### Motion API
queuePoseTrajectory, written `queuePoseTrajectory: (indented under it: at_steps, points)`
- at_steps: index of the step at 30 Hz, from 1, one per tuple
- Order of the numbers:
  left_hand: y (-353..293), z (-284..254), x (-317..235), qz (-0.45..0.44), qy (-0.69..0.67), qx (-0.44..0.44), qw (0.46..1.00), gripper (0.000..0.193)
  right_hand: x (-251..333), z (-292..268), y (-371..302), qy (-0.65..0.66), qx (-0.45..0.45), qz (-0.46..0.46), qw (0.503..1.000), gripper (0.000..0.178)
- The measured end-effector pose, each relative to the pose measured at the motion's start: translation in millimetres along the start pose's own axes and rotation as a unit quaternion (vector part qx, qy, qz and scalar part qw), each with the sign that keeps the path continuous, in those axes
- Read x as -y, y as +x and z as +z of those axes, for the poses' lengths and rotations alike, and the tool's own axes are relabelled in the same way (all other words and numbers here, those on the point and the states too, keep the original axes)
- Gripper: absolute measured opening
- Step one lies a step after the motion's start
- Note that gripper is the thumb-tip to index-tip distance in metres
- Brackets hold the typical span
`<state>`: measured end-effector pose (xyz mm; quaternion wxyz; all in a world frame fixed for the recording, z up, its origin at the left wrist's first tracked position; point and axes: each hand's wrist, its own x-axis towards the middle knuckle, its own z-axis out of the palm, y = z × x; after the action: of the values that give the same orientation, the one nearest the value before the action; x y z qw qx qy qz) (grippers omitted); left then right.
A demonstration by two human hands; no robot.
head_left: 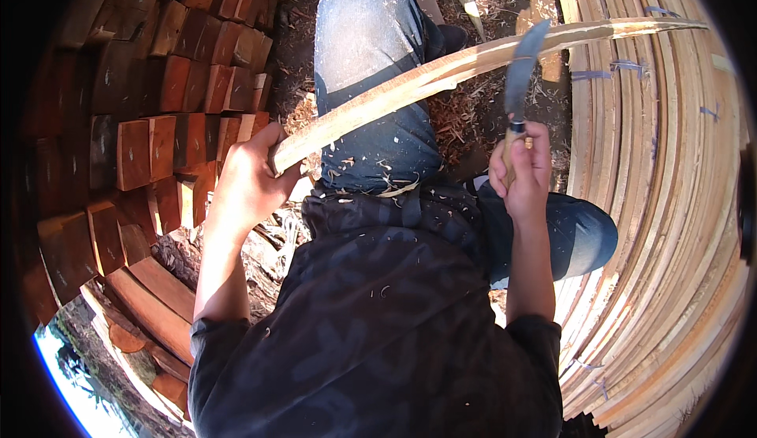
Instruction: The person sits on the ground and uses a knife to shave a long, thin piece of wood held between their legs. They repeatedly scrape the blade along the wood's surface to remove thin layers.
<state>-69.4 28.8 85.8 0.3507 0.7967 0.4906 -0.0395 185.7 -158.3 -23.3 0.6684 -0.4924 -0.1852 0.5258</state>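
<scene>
A long pale strip of wood (pixel 378 100) lies across my raised thigh and stretches to the right, its far end over the stacked planks. My left hand (pixel 251 171) is closed around its near left end. In my right hand (pixel 523 171) is a knife (pixel 523 71) with a broad curved blade and a light wooden handle, held with the blade pointing up and away. The blade overlaps the strip in the picture; whether it touches the wood I cannot tell. Pale shavings are scattered over my jeans and dark shirt.
Reddish-brown cut wood blocks (pixel 175 150) are stacked high on the left. Long pale planks (pixel 631 178), several marked in blue, fill the right side. Shavings (pixel 457 119) and loose wood pieces cover the ground ahead. Larger timbers (pixel 154 300) lie at the lower left.
</scene>
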Motion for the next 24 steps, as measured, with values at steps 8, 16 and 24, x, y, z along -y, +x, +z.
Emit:
queuePoseTrajectory:
  at_steps: [8, 16, 24]
  points:
    - [2, -10, -2, 0.004, 0.002, 0.009, 1.000, 0.017, -8, 11, -7, 0.023, 0.050, 0.044, 0.998, 0.026]
    - [2, -2, 11, 0.057, -0.023, -0.019, 0.998, 0.017, -9, 15, -7, -0.125, 0.185, 0.033, 0.974, 0.031]
    - [2, -8, 8, 0.014, -0.021, 0.045, 0.999, 0.022, 0, 14, -2, -0.068, 0.010, -0.016, 0.998, 0.029]
